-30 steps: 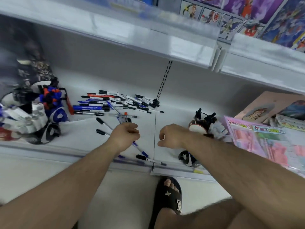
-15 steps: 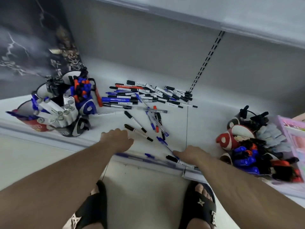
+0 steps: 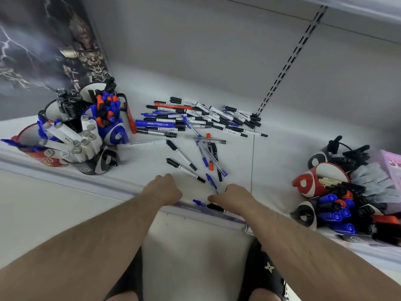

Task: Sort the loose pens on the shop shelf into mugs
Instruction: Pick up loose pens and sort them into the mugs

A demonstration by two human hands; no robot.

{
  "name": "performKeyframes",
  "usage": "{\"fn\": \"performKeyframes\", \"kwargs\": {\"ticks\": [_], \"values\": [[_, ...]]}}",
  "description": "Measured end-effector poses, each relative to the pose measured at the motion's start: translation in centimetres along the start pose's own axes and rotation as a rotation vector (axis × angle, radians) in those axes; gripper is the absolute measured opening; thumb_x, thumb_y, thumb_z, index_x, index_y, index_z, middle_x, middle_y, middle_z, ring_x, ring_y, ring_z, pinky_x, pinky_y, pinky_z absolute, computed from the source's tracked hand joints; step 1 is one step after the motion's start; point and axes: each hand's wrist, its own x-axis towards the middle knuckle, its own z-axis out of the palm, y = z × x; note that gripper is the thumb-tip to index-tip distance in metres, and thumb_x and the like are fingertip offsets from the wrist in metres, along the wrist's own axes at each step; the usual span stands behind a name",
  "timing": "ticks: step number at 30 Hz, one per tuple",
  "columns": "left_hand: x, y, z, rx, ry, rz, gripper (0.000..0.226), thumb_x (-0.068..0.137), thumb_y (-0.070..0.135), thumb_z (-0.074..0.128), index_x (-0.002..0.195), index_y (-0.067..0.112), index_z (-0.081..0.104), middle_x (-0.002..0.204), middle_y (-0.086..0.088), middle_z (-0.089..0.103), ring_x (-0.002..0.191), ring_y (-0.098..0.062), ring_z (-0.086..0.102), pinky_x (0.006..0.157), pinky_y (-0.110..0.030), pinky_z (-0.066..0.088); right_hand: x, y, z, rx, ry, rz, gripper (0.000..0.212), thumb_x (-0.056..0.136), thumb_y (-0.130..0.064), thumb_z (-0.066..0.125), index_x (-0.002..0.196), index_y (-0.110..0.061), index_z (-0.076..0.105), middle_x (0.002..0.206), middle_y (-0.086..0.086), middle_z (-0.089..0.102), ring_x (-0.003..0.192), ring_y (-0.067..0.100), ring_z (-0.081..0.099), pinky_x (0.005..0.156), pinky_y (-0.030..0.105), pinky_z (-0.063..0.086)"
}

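I have both hands low at the front lip of the shelf (image 3: 234, 161), and the move ahead turns on the black pen (image 3: 215, 207) lying right along that lip. Its long axis runs nearly parallel to the edge, left to right, and it sits just under and in front of my right hand (image 3: 230, 195). The right hand is clearly the nearer one; its fingers point left toward the pen's capped end and look about touching it, but I cannot tell whether they have closed on it yet. A small blue pen (image 3: 198, 202) lies just left of the black one, between my two hands, also along the lip.

My left hand (image 3: 167, 187) rests knuckles-up on the shelf with fingers curled under; I see nothing in it, though the fingertips are hidden.

Beyond the hands, a few stray pens (image 3: 184, 164) lie fanned at angles, and behind them the main pile (image 3: 201, 118) lies mostly crosswise against the back wall. Mugs on the left (image 3: 86, 135) already bristle with sorted pens and markers; mugs on the right (image 3: 319, 181) hold black, blue and red ones.

The shelf is flat white metal with a seam beside my right hand. A shelf above overhangs, a poster (image 3: 43, 44) stands at the left, and my sandalled feet show on the pale floor below. Much sorting is left, I judge.
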Motion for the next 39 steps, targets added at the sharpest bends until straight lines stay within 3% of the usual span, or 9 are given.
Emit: {"fn": "performKeyframes", "kwargs": {"ticks": [4, 11, 15, 19, 22, 27, 32, 37, 39], "values": [[-0.1, 0.5, 0.0, -0.134, 0.02, 0.032, 0.03, 0.079, 0.021, 0.058, 0.107, 0.014, 0.05, 0.097, -0.001, 0.052, 0.09, -0.02, 0.055, 0.071, -0.028, 0.044, 0.4, -0.1, 0.2, 0.146, -0.015, -0.015, 0.035, 0.08, -0.05, 0.068, 0.073, -0.019, 0.054, 0.073, -0.003, 0.055, 0.066, 0.011, 0.053, 0.052, 0.024, 0.036], [0.2, 1.3, -0.9, -0.55, -0.126, 0.081, 0.021, 0.072, 0.007, 0.076, 0.087, 0.013, 0.063, 0.088, -0.006, 0.062, 0.076, -0.019, 0.057, 0.065, -0.028, 0.049, -0.1, -0.3, 0.5, 0.241, -0.091, -0.06, 0.045, 0.079, -0.058, 0.071, 0.095, -0.016, 0.063, 0.089, -0.002, 0.063, 0.077, 0.007, 0.055, 0.058, 0.022, 0.04], [0.0, 1.2, -1.2, -0.457, -0.21, 0.169, 0.016, 0.081, 0.018, 0.071, 0.095, 0.011, 0.07, 0.097, -0.011, 0.069, 0.075, -0.017, 0.055, 0.073, -0.029, 0.048, 0.0, -0.4, 0.8, 0.099, -0.136, -0.087, 0.055, 0.076, -0.068, 0.066, 0.095, -0.017, 0.066, 0.093, 0.001, 0.066, 0.081, 0.012, 0.058, 0.066, 0.025, 0.044], [-0.3, 1.3, -1.1, -0.443, -0.286, 0.282, 0.025, 0.084, 0.041, 0.072, 0.1, 0.022, 0.072, 0.095, 0.004, 0.07, 0.079, -0.012, 0.058, 0.077, -0.027, 0.048, -0.3, -0.2, 1.3, -0.005, -0.16, -0.133, 0.054, 0.082, -0.07, 0.057, 0.089, -0.017, 0.064, 0.077, 0.0, 0.058, 0.07, 0.014, 0.053, 0.061, 0.026, 0.038], [-0.3, 1.7, -0.7, -0.453, -0.286, 0.348, 0.009, 0.082, 0.029, 0.077, 0.091, 0.027, 0.076, 0.088, 0.006, 0.072, 0.071, -0.009, 0.062, 0.072, -0.025, 0.053, -0.5, 0.0, 2.0, -0.023, -0.148, -0.142, 0.06, 0.084, -0.072, 0.054, 0.097, -0.015, 0.065, 0.081, 0.002, 0.058, 0.071, 0.015, 0.052, 0.065, 0.029, 0.039], [-0.2, 2.4, -0.9, -0.722, -0.137, 0.29, 0.008, 0.084, 0.011, 0.075, 0.091, 0.014, 0.075, 0.08, -0.004, 0.074, 0.067, -0.013, 0.067, 0.07, -0.027, 0.059, -0.1, -0.3, 1.6, 0.015, -0.112, -0.212, 0.041, 0.088, -0.062, 0.057, 0.088, -0.021, 0.059, 0.074, -0.002, 0.054, 0.065, 0.013, 0.05, 0.06, 0.027, 0.038], [-0.1, 2.6, -2.1, -1.152, -0.052, 0.155, 0.013, 0.082, -0.003, 0.074, 0.086, 0.008, 0.069, 0.094, -0.018, 0.067, 0.08, -0.025, 0.067, 0.075, -0.033, 0.061, 0.2, -2.0, 0.7, 0.042, -0.028, -0.305, 0.032, 0.096, -0.046, 0.055, 0.078, -0.021, 0.047, 0.073, -0.003, 0.048, 0.063, 0.013, 0.043, 0.057, 0.027, 0.033], [0.5, 2.2, -2.3, -1.558, -0.026, 0.016, 0.035, 0.081, -0.003, 0.074, 0.113, 0.0, 0.06, 0.106, -0.02, 0.066, 0.083, -0.027, 0.068, 0.063, -0.023, 0.059, 0.7, -3.6, -0.4, 0.075, 0.056, -0.385, 0.034, 0.098, -0.044, 0.054, 0.077, -0.018, 0.047, 0.077, 0.004, 0.053, 0.073, 0.023, 0.054, 0.064, 0.033, 0.038], [1.2, 1.9, -2.1, -1.495, -0.032, -0.017, 0.048, 0.081, 0.013, 0.079, 0.122, 0.0, 0.056, 0.112, -0.018, 0.066, 0.084, -0.026, 0.068, 0.066, -0.024, 0.059, 0.7, -4.2, -1.3, 0.237, 0.068, -0.353, 0.032, 0.099, -0.041, 0.054, 0.077, -0.018, 0.049, 0.076, 0.006, 0.058, 0.069, 0.023, 0.06, 0.059, 0.029, 0.043]]}}
